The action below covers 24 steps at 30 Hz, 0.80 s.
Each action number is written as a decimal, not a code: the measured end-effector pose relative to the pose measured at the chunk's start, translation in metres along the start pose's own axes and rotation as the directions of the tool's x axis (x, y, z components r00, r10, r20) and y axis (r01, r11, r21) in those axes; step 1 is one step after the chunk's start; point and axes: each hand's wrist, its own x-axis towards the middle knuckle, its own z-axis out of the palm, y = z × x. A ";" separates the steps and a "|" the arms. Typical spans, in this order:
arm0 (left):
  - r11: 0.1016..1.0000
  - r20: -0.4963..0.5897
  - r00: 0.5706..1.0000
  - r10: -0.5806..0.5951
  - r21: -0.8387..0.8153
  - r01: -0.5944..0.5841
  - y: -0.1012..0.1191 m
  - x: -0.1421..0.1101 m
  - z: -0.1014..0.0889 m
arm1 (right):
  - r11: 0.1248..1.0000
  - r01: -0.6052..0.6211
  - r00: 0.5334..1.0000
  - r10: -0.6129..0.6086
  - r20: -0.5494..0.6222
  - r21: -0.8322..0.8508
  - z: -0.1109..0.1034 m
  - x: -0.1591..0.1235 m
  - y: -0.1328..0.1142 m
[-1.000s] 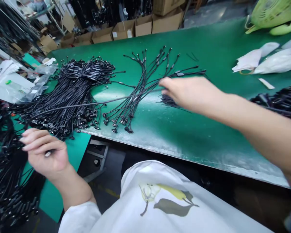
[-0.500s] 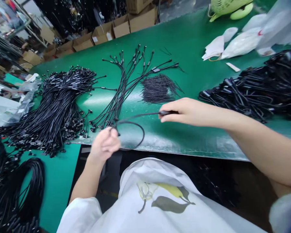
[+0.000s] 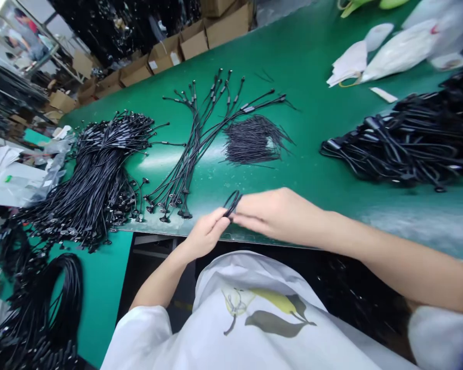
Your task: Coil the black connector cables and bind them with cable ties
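One green worktop (image 3: 324,149) is carrying three cable heaps (image 3: 100,174) and one tie bundle (image 3: 252,140). At its near edge, open green beyond, both hands, left (image 3: 204,234) and right (image 3: 281,213), are pinching one folded cable (image 3: 231,202), fingers narrow.

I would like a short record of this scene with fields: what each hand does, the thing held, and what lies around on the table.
left hand: pinches the looped thin black cable at the table's near edge
right hand: fingers meet the same cable, touching the left hand's fingertips
surface: green table mat
left of hands: large heap of black cables, then a small fanned bunch of cables
behind hands: pile of short thin black ties
right: tangled heap of black cables
far right: white plastic bags
far edge: brown cardboard boxes
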 end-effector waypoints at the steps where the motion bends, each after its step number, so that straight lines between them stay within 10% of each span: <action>1: 0.998 0.027 1.000 0.006 -0.069 -0.004 0.000 -0.001 0.002 | 0.997 -0.043 0.994 0.048 -0.098 0.057 -0.002 0.003 0.004; 5: 0.848 -0.110 0.994 -0.025 -0.529 -0.038 0.002 0.006 0.004 | 0.905 -0.112 0.877 0.284 -0.386 0.411 0.019 0.013 0.022; 10: 0.588 -0.219 0.939 -0.263 -0.809 -0.024 0.000 0.022 0.020 | 0.412 -0.045 0.785 0.578 -0.223 0.910 0.070 0.023 0.022; 13: 0.474 -0.112 0.942 -0.317 -0.879 0.055 -0.006 0.025 0.034 | 0.384 0.026 0.655 0.691 -0.306 0.923 0.076 0.025 0.019; 17: 0.397 -0.199 0.922 -0.333 -0.916 -0.054 -0.010 0.025 0.039 | 0.379 0.006 0.730 0.631 -0.264 0.925 0.067 0.021 0.019; 21: 0.353 -0.209 0.918 -0.338 -0.932 -0.082 -0.005 0.024 0.040 | -0.073 0.063 0.800 0.600 -0.007 0.995 0.058 0.021 0.019; 24: 0.538 -0.159 0.955 -0.250 -0.843 0.000 -0.004 0.020 0.042 | -0.239 0.096 0.806 0.588 0.065 0.966 0.055 0.022 0.016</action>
